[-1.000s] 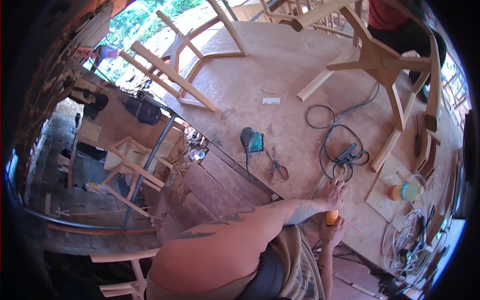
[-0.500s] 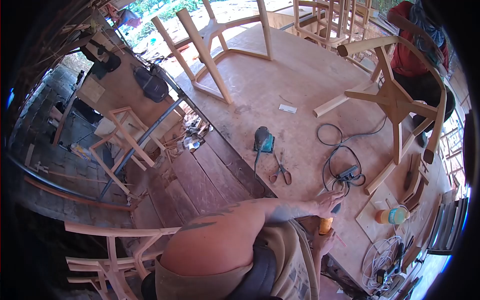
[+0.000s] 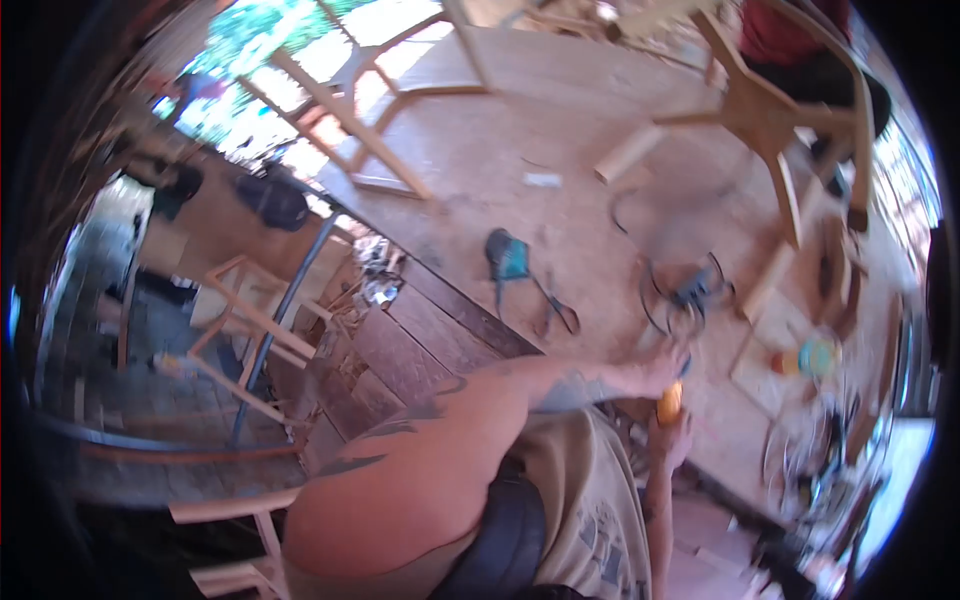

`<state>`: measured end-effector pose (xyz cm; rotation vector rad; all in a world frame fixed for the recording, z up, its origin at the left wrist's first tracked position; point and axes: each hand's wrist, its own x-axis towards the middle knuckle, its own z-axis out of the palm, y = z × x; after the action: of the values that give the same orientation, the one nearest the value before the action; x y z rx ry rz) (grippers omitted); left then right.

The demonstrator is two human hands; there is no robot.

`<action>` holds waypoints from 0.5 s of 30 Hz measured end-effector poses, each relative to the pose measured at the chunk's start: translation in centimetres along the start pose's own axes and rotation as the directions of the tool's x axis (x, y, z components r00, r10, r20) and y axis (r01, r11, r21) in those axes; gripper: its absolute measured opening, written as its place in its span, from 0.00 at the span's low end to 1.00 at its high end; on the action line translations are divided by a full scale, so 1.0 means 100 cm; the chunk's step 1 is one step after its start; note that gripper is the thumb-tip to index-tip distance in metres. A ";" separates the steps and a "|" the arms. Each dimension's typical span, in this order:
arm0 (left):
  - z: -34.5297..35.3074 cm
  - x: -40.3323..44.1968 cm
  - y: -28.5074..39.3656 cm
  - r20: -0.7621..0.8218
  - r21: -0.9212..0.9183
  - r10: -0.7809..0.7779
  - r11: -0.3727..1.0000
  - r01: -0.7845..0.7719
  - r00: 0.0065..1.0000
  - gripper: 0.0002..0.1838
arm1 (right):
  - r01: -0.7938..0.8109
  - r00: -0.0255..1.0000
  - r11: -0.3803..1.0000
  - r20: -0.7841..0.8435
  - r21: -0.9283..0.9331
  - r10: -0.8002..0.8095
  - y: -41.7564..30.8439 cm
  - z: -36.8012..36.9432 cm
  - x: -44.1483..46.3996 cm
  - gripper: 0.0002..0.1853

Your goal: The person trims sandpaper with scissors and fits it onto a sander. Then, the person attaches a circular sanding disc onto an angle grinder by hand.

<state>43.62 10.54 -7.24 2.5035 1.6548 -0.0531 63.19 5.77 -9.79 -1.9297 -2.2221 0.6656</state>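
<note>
My left hand [image 3: 655, 372] is closed around the dark end of a short orange object [image 3: 670, 402]. Just below it, my right hand [image 3: 672, 440] grips the object's orange lower end. Blur hides what kind of object it is. Both hands are at the near edge of a large wooden tabletop [image 3: 560, 130]. Beyond them on the tabletop lies a black corded plug or adapter [image 3: 695, 290]. To its left are a pair of scissors [image 3: 557, 315] and a teal sander [image 3: 508, 255].
A bottle with orange contents [image 3: 808, 358] stands on the right. An upturned wooden chair frame [image 3: 755, 115] rests at the far right, near a person in red [image 3: 790, 35]. Another frame [image 3: 340, 105] stands at the back left. A metal pipe [image 3: 285, 300] slants across the left.
The view has shifted and blurred, so the tabletop things sit higher and mostly further left. My two hands still hold the orange object together, now slightly right and higher in view.
</note>
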 end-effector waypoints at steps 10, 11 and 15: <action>-0.002 0.002 -0.002 -0.020 -0.349 -0.229 0.914 0.208 0.973 0.57 | -0.009 1.000 1.000 -0.008 0.025 0.009 0.003 -0.004 -0.002 0.30; 0.000 0.000 -0.006 -0.062 -0.481 -0.236 0.859 0.178 0.970 0.58 | -0.003 1.000 1.000 0.001 0.015 0.003 0.003 -0.005 -0.004 0.30; -0.018 -0.007 -0.020 -0.194 -0.574 -0.245 0.813 0.092 0.950 0.62 | -0.045 0.999 0.998 0.003 0.045 0.045 0.001 -0.008 -0.003 0.31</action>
<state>41.44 10.93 -5.53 1.9681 1.6661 0.6753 63.61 5.63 -9.07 -1.9637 -2.1510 0.7174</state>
